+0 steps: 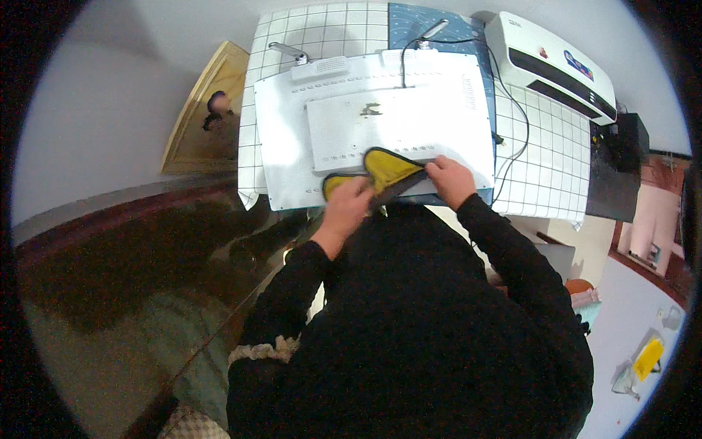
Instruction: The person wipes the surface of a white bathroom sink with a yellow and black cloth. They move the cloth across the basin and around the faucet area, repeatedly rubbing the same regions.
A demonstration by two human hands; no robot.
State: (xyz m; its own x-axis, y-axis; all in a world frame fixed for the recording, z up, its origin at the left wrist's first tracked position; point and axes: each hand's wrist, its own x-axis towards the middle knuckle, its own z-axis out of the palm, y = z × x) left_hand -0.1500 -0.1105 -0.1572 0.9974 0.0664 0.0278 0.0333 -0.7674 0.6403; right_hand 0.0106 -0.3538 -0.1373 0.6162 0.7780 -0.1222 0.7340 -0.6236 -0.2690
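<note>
A yellow cloth with dark edging and a grey-brown side is stretched between my hands above the near part of a large white metal panel. My left hand grips the cloth near its left part, slightly blurred. The cloth's right corner is pinched in the fingers of my right hand. Along the panel are rows of slots and a raised flat box; two metal arms stand at its far edge. A black cable runs from the raised box.
The panel lies on a table with a white grid-patterned cloth and a blue mat. A white appliance with a black slot stands at the back right, and a black box beyond it. A wood-framed picture or mirror is at the left.
</note>
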